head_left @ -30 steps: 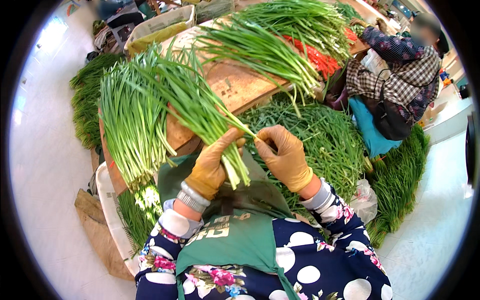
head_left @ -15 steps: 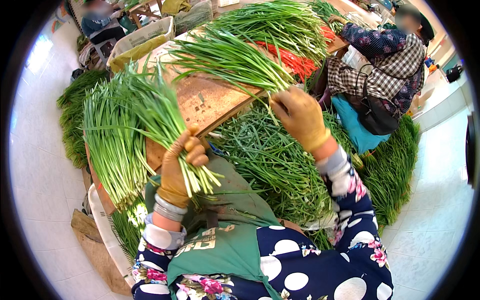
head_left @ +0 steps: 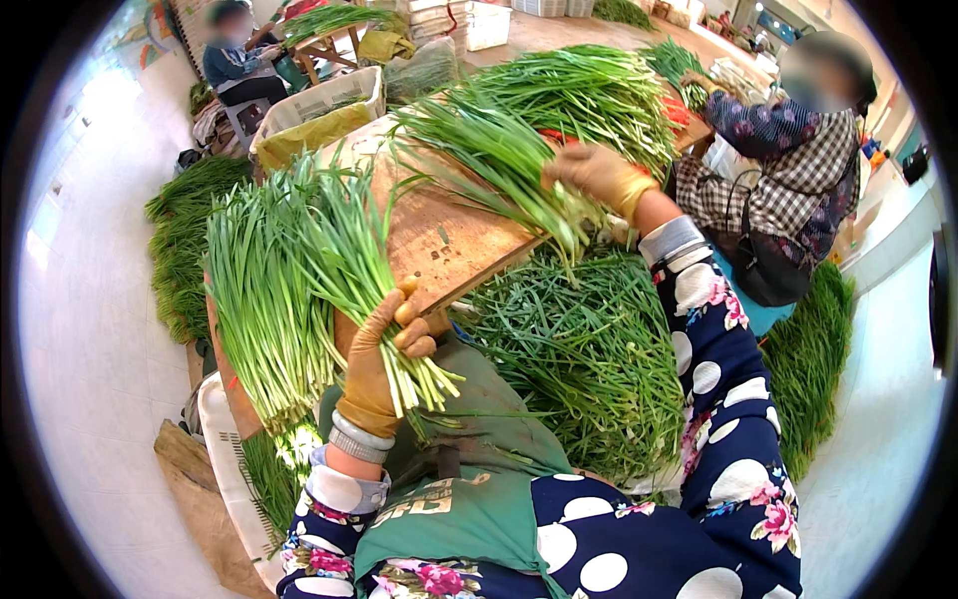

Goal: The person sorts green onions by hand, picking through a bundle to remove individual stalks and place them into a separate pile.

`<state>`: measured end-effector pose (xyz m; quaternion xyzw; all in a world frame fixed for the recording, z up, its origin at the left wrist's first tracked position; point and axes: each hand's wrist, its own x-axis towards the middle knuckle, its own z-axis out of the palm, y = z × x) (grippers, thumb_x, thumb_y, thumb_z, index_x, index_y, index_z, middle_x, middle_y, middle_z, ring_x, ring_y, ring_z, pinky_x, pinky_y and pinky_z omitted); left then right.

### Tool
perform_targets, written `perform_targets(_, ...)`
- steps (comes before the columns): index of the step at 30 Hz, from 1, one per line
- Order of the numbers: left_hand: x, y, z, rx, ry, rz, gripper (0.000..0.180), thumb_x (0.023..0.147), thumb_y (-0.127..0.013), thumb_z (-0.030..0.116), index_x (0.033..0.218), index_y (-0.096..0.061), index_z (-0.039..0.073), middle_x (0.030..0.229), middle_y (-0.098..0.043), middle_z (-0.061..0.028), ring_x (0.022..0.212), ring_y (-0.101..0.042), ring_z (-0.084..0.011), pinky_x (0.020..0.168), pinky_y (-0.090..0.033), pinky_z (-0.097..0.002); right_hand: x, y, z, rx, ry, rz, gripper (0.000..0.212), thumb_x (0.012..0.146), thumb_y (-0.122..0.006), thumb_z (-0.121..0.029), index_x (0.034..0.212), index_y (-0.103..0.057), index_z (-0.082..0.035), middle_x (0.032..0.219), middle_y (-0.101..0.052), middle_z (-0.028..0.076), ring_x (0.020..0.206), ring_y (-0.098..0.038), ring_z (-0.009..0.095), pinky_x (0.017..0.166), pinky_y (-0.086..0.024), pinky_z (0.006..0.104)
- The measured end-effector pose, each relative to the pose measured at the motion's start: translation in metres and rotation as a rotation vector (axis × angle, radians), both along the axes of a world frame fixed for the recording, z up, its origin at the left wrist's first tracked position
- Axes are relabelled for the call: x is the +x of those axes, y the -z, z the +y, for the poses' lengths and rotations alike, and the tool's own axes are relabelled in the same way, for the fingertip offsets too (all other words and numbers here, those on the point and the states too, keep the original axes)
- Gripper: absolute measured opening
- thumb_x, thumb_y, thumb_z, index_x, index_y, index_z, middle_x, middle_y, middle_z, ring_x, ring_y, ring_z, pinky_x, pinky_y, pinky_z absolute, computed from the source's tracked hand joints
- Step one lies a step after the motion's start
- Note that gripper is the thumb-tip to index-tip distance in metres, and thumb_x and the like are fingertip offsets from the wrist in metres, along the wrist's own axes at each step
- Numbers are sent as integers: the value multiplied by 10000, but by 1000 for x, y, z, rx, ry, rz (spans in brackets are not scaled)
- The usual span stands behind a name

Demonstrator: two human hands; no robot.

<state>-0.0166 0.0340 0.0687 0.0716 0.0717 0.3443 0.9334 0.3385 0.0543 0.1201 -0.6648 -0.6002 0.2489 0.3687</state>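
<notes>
My gloved left hand (head_left: 382,371) is closed around the lower stems of a bunch of garlic chives (head_left: 349,240), whose leaves point away from me and white ends stick out below my fist. Beside it, on the left of the wooden board, lies a larger sheaf of garlic chives (head_left: 261,309). My gloved right hand (head_left: 601,180) is over a loose pile of garlic chives (head_left: 479,140) on the far side of the board. Its slightly blurred fingers curl down around some stalks near the pale stem ends; the fingertips are hidden.
A heap of loose green leaves (head_left: 589,344) lies below the board (head_left: 449,235) in front of me. More chives and red ties (head_left: 689,105) lie farther back. A co-worker (head_left: 788,170) sits at the right, another person at the far left. A white crate (head_left: 324,112) stands behind the board.
My right hand has moved farther away, from the tips of the stems up onto the pile. The left hand keeps its bunch, which has settled nearer the sheaf. The whole view has shifted slightly.
</notes>
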Motion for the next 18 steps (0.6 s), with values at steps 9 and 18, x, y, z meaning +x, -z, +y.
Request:
perform_targets(9, 6, 11, -14, 20, -39, 292, 276, 888, -635, 112, 1128, -563, -4, 955, -664, -76, 716, -605, -134, 606, -521, -268, -94, 9, -67, -34, -101, 581, 301, 941, -553, -306, 1029, -624, -27, 866, -665, 34, 613, -547, 78, 560, -447, 199)
perform_targets(18, 30, 43, -22, 218, -58, 666, 188, 810, -731, 132, 962, -658, 49, 839, -663, -32, 678, -599, -110, 565, -487, -243, -169, 69, -116, -301, -18, 824, 220, 924, -579, -255, 928, -631, -41, 728, -590, -5, 569, -510, 72, 537, -420, 205)
